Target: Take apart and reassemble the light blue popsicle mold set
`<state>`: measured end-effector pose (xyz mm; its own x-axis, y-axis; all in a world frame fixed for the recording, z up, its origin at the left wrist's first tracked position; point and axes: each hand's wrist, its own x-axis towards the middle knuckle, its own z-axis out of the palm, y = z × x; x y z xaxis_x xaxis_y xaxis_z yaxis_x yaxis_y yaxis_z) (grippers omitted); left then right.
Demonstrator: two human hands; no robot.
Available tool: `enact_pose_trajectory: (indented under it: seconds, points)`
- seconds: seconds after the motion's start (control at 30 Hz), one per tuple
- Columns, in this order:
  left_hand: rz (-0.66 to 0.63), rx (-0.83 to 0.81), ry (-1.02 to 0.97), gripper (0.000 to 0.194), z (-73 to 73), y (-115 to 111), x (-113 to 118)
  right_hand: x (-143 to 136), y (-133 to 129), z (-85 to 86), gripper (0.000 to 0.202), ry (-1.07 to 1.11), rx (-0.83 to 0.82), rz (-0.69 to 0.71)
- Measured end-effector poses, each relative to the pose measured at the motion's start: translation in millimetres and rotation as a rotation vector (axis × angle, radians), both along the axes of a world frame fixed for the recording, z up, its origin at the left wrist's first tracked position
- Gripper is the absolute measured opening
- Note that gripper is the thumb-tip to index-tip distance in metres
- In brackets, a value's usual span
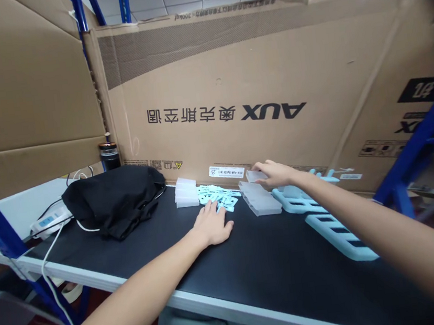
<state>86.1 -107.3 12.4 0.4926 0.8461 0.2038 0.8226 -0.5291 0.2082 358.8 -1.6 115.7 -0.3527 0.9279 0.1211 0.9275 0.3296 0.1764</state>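
My left hand (212,223) lies on the black tabletop with its fingers spread, the fingertips at the front edge of a pile of flat light-blue pieces (219,194). Farther right, my right hand (273,173) has its fingers closed around a translucent plastic box (255,175). That box is above the back of a row of similar translucent boxes (261,199). Another group of translucent boxes (186,192) stands just left of the blue pile. Beneath and beside my right forearm are a light-blue slotted rack (295,203) and a second light-blue slotted frame (340,237).
A black cloth bundle (116,198) lies at the left, near a white power strip (52,220) with cables. Behind it stands a dark bottle (109,155). Large cardboard panels (198,75) wall the back and left. The metal table edge (235,308) runs along the front.
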Motion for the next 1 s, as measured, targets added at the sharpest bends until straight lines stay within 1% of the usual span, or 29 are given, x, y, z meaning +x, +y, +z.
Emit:
enact_pose_trajectory:
  seconds: [0.17, 0.27, 0.47, 0.63, 0.7, 0.77, 0.8, 0.83, 0.87, 0.93, 0.97, 1.0]
  points:
    - [0.005, -0.021, 0.008, 0.055, 3.3, -2, 0, -1, 10, -26.7, 0.045, 0.108, 0.09, 0.114]
    - [-0.001, -0.024, 0.011, 0.055, 5.3, -3, 1, -1, 13, -35.4, 0.045, 0.119, 0.104, 0.158]
    - [-0.003, -0.034, 0.027, 0.054, 5.6, -3, 1, 1, 13, -42.7, 0.045, 0.095, 0.113, 0.179]
    - [-0.006, -0.015, 0.016, 0.054, 3.3, -2, 0, 1, 14, -50.8, 0.039, 0.096, 0.096, 0.194]
    - [-0.009, -0.01, 0.012, 0.055, 2.5, -2, 0, -1, 10, -47.2, 0.038, 0.125, 0.091, 0.219]
    - [-0.008, -0.004, 0.009, 0.055, 2.3, -2, -1, -4, 1, -37.1, 0.037, 0.188, 0.137, 0.226]
    - [-0.007, -0.002, 0.007, 0.055, 2.3, -2, -1, -4, -6, -30.6, 0.037, 0.24, 0.207, 0.201]
    - [-0.007, 0.001, 0.005, 0.055, 2.5, -2, -1, -2, -14, -24.2, 0.037, 0.306, 0.318, 0.148]
    - [-0.007, 0.002, 0.004, 0.055, 2.8, -2, -1, 2, -23, -18.6, 0.037, 0.382, 0.465, 0.066]
    - [-0.004, 0.006, 0.005, 0.056, 3.1, -3, -1, 17, -40, -13.4, 0.037, 0.53, 0.789, -0.155]
    - [-0.002, 0.01, 0.004, 0.055, 3.1, -3, -1, 29, -47, -14.6, 0.039, 0.589, 0.908, -0.276]
    - [-0.001, 0.015, 0.002, 0.055, 3.0, -3, -1, 42, -53, -18.5, 0.041, 0.635, 0.962, -0.383]
